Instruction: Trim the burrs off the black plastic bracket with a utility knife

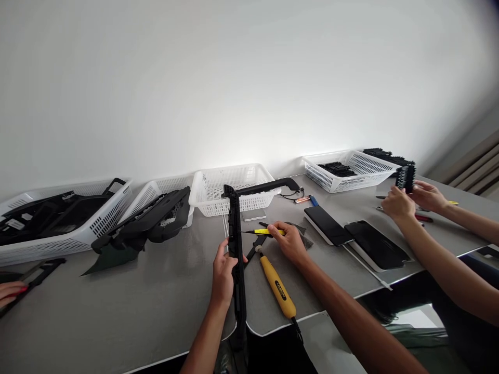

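My left hand [225, 272] grips a long black plastic frame part [235, 244] that stands upright on its edge on the grey table [148, 301]. My right hand [287, 240] pinches a small yellow-handled screwdriver [265, 231], whose tip points left at the frame. A larger yellow electric screwdriver [277, 286] lies on the table just below my right hand, with its cable running off the front edge. A small black bracket [255, 248] lies between the frame and my right hand.
White mesh baskets stand along the wall: one with black parts [58, 218] at left, an empty one [234, 189] in the middle, another [346, 171] at right. Two dark phones [353, 234] lie at right. A co-worker's hands [413, 200] hold a black part. Fingers [10, 291] show at far left.
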The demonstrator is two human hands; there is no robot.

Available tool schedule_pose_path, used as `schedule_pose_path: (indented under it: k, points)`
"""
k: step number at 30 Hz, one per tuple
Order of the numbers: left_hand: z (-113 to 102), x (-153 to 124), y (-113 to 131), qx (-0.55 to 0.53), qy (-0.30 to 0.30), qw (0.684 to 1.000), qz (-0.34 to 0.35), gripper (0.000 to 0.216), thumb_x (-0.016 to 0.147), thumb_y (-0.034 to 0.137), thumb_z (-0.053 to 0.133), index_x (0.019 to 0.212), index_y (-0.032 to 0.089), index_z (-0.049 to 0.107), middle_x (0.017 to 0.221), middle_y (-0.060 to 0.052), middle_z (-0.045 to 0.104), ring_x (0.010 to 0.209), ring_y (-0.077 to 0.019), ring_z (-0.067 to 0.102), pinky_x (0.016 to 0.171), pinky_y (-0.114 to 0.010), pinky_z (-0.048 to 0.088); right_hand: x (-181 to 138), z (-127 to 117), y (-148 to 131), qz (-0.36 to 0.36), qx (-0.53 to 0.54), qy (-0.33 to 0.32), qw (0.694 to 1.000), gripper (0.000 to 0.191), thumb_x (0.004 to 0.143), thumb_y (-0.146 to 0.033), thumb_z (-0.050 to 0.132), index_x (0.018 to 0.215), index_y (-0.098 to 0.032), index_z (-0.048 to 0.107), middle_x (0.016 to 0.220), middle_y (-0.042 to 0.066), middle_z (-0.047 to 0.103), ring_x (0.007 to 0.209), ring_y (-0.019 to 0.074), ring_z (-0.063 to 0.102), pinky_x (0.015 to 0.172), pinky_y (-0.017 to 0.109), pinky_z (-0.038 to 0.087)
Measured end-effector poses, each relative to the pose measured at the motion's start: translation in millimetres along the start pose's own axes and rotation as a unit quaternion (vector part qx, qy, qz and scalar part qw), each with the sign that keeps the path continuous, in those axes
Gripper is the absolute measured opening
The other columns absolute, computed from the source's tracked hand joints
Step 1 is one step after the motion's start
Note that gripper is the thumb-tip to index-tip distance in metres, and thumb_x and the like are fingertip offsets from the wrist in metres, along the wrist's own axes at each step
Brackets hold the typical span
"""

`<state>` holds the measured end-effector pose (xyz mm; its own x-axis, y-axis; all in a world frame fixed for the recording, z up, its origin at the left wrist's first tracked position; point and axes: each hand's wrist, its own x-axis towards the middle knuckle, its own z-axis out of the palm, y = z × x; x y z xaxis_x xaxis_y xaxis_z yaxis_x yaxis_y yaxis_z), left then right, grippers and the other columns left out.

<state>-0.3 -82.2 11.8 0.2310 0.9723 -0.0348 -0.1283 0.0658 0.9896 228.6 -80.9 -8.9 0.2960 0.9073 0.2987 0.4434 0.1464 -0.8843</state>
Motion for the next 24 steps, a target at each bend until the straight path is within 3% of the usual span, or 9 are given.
schedule_pose_path:
  k: [4, 14, 19, 24]
  points:
    - [-1.3, 0.1, -3.2, -0.007, -0.008, 1.000, 0.014, 0.057, 0.084, 0.040, 0.062, 0.136, 0.017, 0.057, 0.083, -0.004, 0.075, 0.069, -0.0192, 0.064, 0.068, -0.030, 0.050, 0.0, 0.4, -1.2, -0.005, 0.000, -0.020, 1.000, 0.054, 0.096, -0.065, 0.056, 0.075, -0.017, 0.066, 0.064, 0.000, 0.051, 0.062, 0.0134, 0.042, 0.057, 0.026, 0.031]
    - [-2.4, 0.2, -5.6, -0.066, -0.068, 0.995, 0.006, 0.065, 0.091, 0.046, 0.062, 0.148, 0.018, 0.048, 0.100, -0.008, 0.076, 0.058, -0.0135, 0.056, 0.055, -0.028, 0.046, -0.5, -0.5, 1.1, 0.005, -0.004, -0.012, 1.000, 0.055, 0.096, -0.067, 0.056, 0.076, -0.017, 0.067, 0.064, -0.001, 0.050, 0.061, 0.0133, 0.040, 0.056, 0.026, 0.029]
    - [-2.0, -0.8, -4.5, -0.042, -0.078, 0.996, 0.021, 0.064, 0.094, 0.047, 0.060, 0.150, 0.020, 0.046, 0.115, -0.011, 0.075, 0.060, -0.0132, 0.061, 0.060, -0.029, 0.050, 1.1, -1.0, 2.6, 0.009, -0.011, 0.019, 1.000, 0.056, 0.097, -0.068, 0.053, 0.075, -0.017, 0.063, 0.066, 0.000, 0.051, 0.063, 0.0138, 0.042, 0.058, 0.026, 0.031]
    - [-2.9, 0.4, -4.7, -0.037, -0.079, 0.996, 0.022, 0.063, 0.094, 0.045, 0.058, 0.150, 0.020, 0.046, 0.126, -0.013, 0.073, 0.061, -0.0138, 0.066, 0.067, -0.031, 0.053, 0.7, -0.3, 2.9, 0.002, -0.011, -0.009, 1.000, 0.055, 0.096, -0.067, 0.055, 0.075, -0.017, 0.064, 0.063, -0.001, 0.050, 0.060, 0.0129, 0.040, 0.056, 0.025, 0.030]
